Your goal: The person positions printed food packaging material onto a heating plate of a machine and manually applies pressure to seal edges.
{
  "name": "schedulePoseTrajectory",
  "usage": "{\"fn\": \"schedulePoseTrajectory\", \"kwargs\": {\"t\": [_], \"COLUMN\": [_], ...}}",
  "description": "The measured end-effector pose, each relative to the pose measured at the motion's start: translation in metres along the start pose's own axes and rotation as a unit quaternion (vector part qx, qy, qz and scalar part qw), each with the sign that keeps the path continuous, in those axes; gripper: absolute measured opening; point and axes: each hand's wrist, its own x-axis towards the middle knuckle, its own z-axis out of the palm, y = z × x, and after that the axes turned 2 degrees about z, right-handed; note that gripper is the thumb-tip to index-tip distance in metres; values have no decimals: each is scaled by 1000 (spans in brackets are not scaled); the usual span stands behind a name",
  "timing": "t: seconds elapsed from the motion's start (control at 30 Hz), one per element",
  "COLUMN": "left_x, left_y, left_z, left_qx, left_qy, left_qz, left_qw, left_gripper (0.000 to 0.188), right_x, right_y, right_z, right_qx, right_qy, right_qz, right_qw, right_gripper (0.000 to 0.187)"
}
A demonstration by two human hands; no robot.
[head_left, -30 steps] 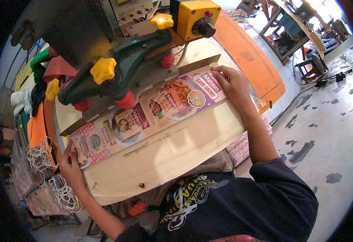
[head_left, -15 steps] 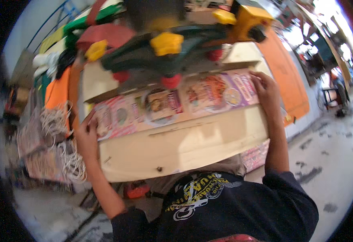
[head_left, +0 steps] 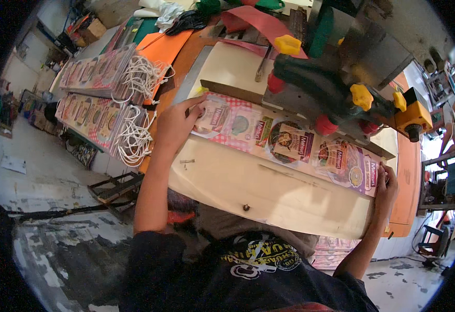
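Note:
A long printed strip [head_left: 245, 130] with food pictures and a red-and-white check lies on a cream board [head_left: 222, 169]. Its far long edge runs beside a low dark bar. My left hand [head_left: 178, 125] grips the strip's left end between thumb and fingers. At the opposite end, my right hand [head_left: 387, 187] has its fingers closed over the short edge. Above the strip's far side stands a dark green press [head_left: 310, 78] with yellow star-shaped knobs [head_left: 361, 97] and red feet [head_left: 327, 125].
Bundles of similar strips [head_left: 95, 119] with white cords [head_left: 136, 130] sit at my left. An orange sheet [head_left: 165, 44] and a black cloth [head_left: 188, 23] lie beyond them. A yellow box with a black button [head_left: 413, 114] is at the press's right. More printed stacks [head_left: 334, 252] show below the board.
My view has swung left, so the corded bundles show more fully and the press appears farther right. Both hands stay at the strip's two ends.

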Motion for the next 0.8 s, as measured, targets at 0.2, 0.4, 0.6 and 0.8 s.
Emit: {"fn": "schedulePoseTrajectory", "kwargs": {"t": [0.2, 0.4, 0.6, 0.8], "left_x": [7, 7, 7, 9], "left_y": [-10, -13, -7, 3], "left_z": [10, 7, 4, 4], "left_qx": [-39, 20, -8, -7], "left_qy": [0, 38, -6, -20], "left_qz": [-2, 76, 2, 7], "left_qw": [999, 996, 1000, 1000], "left_gripper": [30, 29, 30, 34], "right_x": [5, 1, -6, -2], "right_y": [21, 10, 5, 18], "right_z": [8, 2, 4, 3], "right_qx": [44, 13, 29, 62], "right_qy": [30, 17, 23, 17], "right_qz": [-40, -29, -40, -5], "right_qw": [998, 999, 999, 998], "right_gripper": [34, 33, 33, 32]}}
